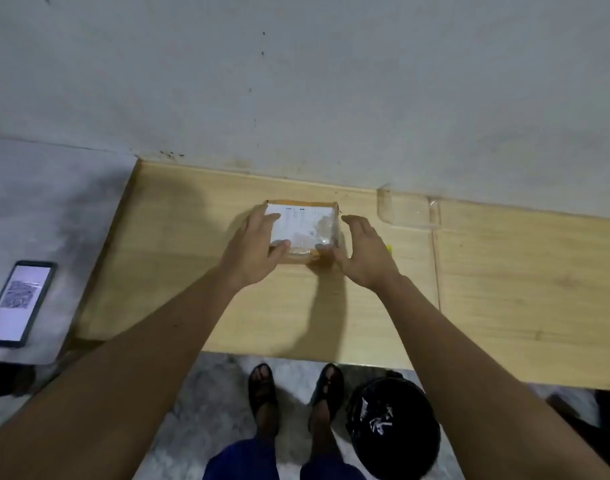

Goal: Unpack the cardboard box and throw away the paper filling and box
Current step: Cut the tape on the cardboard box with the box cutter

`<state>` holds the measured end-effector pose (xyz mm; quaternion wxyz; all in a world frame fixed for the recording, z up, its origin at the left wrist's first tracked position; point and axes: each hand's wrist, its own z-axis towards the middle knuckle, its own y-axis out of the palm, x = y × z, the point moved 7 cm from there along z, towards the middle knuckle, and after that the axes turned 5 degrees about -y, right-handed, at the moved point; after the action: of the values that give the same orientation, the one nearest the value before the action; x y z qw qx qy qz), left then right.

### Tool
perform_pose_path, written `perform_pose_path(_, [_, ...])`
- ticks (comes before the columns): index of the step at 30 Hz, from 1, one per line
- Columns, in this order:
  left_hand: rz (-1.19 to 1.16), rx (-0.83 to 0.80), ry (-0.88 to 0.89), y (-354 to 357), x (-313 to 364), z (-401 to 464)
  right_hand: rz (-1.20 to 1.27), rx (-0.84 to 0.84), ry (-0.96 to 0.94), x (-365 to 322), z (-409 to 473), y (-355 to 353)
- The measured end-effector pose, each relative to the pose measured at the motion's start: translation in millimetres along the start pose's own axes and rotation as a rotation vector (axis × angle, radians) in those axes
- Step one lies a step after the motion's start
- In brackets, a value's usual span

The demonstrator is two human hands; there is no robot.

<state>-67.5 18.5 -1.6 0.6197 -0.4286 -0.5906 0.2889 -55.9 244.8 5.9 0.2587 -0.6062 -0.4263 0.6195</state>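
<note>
A small cardboard box (305, 225) with a white shipping label under clear tape lies closed on the wooden table (179, 271), near the wall. My left hand (253, 249) holds the box's left side, fingers over its top and thumb on the near edge. My right hand (362, 252) is at the box's right side with fingers nearly straight; its thumb touches the near right corner. No paper filling is visible.
A clear plastic tray (409, 207) lies on the table right of the box, against the wall. A phone (18, 303) with a lit screen rests on a grey counter at left. A bin lined with a black bag (393, 427) stands on the floor beside my feet.
</note>
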Motion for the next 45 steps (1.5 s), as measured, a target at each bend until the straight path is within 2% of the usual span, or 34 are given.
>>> perform_pose_path(5, [-0.115, -0.088, -0.150, 27, -6, 11, 0.084, 0.032, 0.023, 17, -2, 27])
perform_pose_path(11, [-0.246, -0.052, -0.225, 42, -12, 21, 0.134, 0.114, 0.061, 32, -10, 37])
perform_pose_path(15, [-0.289, -0.053, -0.219, 46, -15, 22, 0.084, 0.212, 0.228, 71, -30, 34])
perform_pose_path(18, [-0.307, -0.053, -0.223, 47, -17, 22, -0.074, 0.268, 0.439, 108, -50, 31])
perform_pose_path(20, [-0.319, -0.050, -0.231, 47, -18, 21, -0.084, 0.238, 0.590, 126, -60, 35])
perform_pose_path(22, [-0.338, -0.045, -0.236, 48, -21, 22, 0.006, 0.180, 0.656, 135, -64, 45])
perform_pose_path(24, [-0.352, -0.039, -0.230, 47, -21, 21, 0.043, 0.154, 0.643, 134, -62, 52])
perform_pose_path(30, [-0.377, -0.019, -0.223, 45, -22, 20, 0.206, 0.242, 0.544, 104, -42, 47])
perform_pose_path(33, [-0.372, -0.013, -0.221, 44, -23, 19, 0.431, 0.303, 0.500, 85, -35, 42])
perform_pose_path(38, [-0.340, -0.011, -0.207, 42, -24, 19, 0.778, 0.155, 0.468, 63, -33, 48])
perform_pose_path(41, [-0.317, 0.027, -0.233, 32, -31, 27, 0.766, 0.119, 0.419, 57, -35, 48])
perform_pose_path(45, [-0.333, -0.004, -0.269, 16, -40, 54, 0.563, 0.250, 0.405, 58, -39, 33])
